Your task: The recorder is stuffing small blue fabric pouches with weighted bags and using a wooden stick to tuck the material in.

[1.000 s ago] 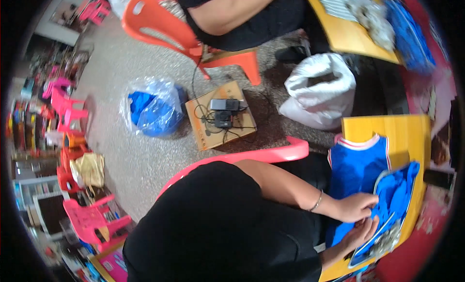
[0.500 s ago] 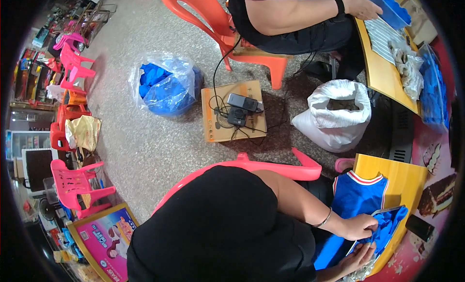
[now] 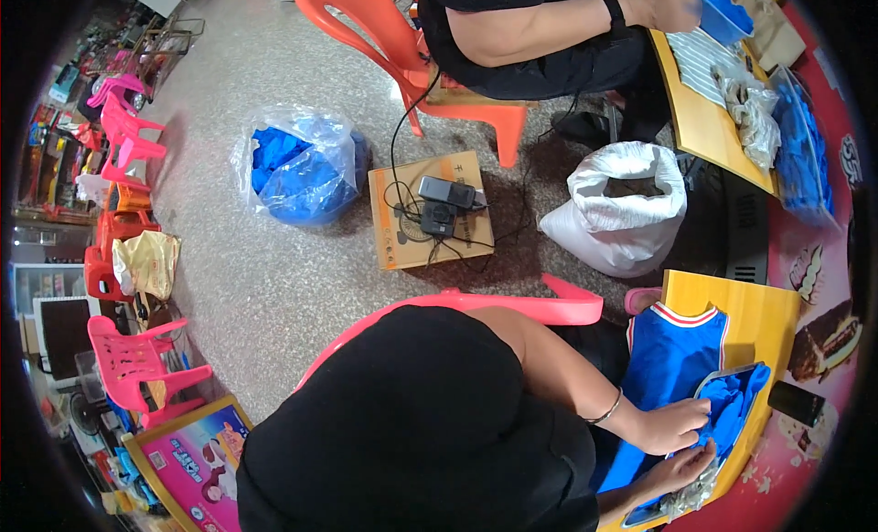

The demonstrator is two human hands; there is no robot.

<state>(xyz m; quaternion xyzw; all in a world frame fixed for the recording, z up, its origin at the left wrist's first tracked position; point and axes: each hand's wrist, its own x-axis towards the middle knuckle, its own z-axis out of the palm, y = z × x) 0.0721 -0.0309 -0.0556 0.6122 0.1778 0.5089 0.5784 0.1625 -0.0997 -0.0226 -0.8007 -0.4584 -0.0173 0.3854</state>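
Observation:
Side by side over the yellow table at the lower right are my two hands. My left hand [image 3: 674,427], below a bracelet, is closed with its fingers curled in beside a heap of blue cloth pieces [image 3: 729,406] in a shallow tray. Just nearer, my right hand [image 3: 681,470] has its thumb and fingertips pinched together. Whatever sits between the fingertips of either hand is too small to make out. A blue sleeveless jersey [image 3: 672,354] with red-and-white neck trim lies flat left of the tray. Crumpled clear plastic [image 3: 693,497] lies under my right hand.
A black phone [image 3: 797,403] lies right of the tray. Beyond the table stand an open white sack [image 3: 608,226], a cardboard box [image 3: 398,244] carrying corded devices, and a clear bag of blue cloth [image 3: 306,180]. Another person [image 3: 540,29] sits working at a farther table [image 3: 718,130].
The whole view has shifted slightly. My hands have drawn a little apart, and the blue cloth in the tray shows more. The other person's hand has moved and is blurred.

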